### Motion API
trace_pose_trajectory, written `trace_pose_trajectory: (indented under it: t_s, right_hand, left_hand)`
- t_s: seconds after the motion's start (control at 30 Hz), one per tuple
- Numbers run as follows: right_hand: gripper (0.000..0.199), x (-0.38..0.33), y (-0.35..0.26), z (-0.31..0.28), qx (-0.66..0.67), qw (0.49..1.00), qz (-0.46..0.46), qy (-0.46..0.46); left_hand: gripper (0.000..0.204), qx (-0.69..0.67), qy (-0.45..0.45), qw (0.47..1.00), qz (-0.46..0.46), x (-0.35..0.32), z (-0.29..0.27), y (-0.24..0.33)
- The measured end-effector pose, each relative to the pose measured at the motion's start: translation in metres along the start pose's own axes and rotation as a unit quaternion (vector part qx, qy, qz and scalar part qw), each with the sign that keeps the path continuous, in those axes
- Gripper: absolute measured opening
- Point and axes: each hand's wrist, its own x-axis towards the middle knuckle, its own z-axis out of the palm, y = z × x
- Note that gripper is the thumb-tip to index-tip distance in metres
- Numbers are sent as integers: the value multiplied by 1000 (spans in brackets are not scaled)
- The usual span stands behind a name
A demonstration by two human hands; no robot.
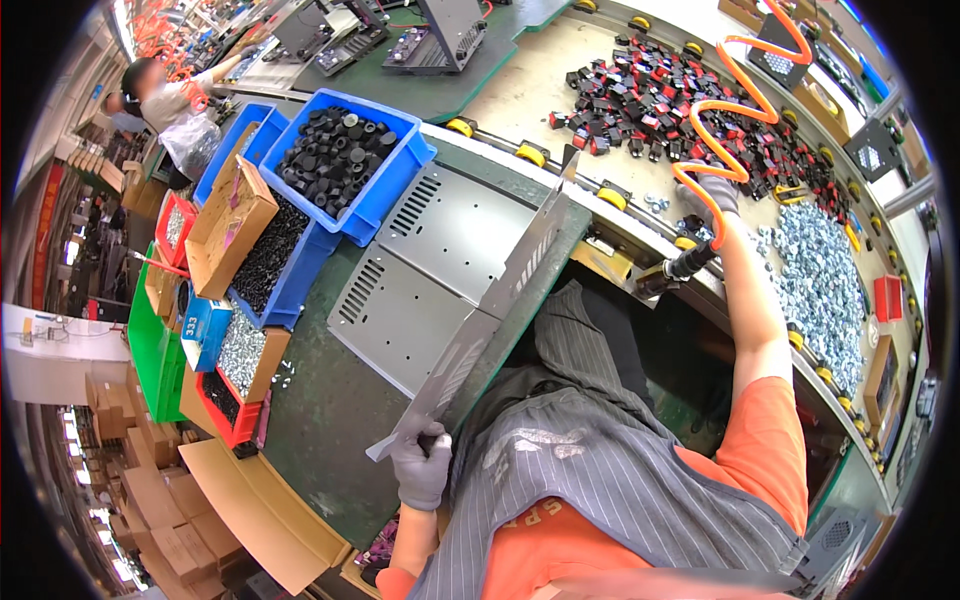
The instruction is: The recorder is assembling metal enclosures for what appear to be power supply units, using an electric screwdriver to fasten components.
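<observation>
Two grey bent sheet-metal panels [405,315] with slots and small holes lie side by side on the green bench, their flanges raised toward me. My left hand [420,468], in a grey glove, is closed on the near end of the closer panel's flange. My right hand [712,193], also gloved, reaches over the roller line on the right. It is between the heap of red-and-black plastic parts [650,95] and the pile of small silvery metal pieces [815,270]. An orange coiled hose [735,105] crosses before it, and its fingers are not clear. Below that hand hangs a dark power driver [680,270].
On the left stand a blue bin of black round caps [335,155], a blue bin of black screws [275,245], an open cardboard box [230,225] and a red tray [225,405]. A dark metal assembly [440,40] stands at the back. Another person [170,105] works far left.
</observation>
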Motion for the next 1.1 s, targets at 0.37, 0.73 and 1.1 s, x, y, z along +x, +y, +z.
trace_pose_trajectory:
  t_s: [0.37,0.73,1.1]
  right_hand:
    - [33,-2,24,-18,437,894,83,-59]
    - [40,-197,-142,-197,512,788,-338,51]
    - [29,-175,-195,-189,464,728,-503,33]
  left_hand:
    - [18,-50,-379,924,5,10,-21,43]
    - [70,-17,-399,897,191,29,75,155]
    - [68,25,-360,915,178,44,60,188]
